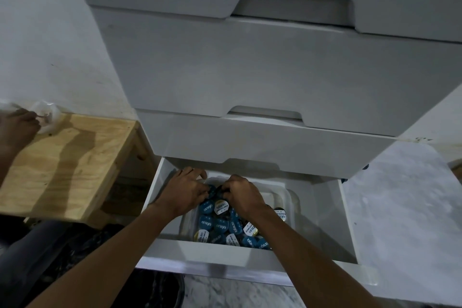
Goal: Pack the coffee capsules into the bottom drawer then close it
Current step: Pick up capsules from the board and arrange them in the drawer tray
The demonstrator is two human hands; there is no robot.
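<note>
**Coffee capsules, in open bottom drawer**

Bottom drawer (325, 220): white, pulled out beneath three shut white drawer fronts (275, 70).

Clear plastic container (291, 197): sits inside the drawer, left of centre, holding the capsules.

Coffee capsules (221, 226): round, piled loosely; most lids blue with white lettering, several white with gold rims.

Left hand (183, 194): fingers curled down onto capsules at the pile's far end; whether it grips any, cannot tell.

Right hand (243, 194): likewise curled over the capsules, just beside the left; grip unclear.

Wooden stool (70, 160): left of the drawers.
</note>
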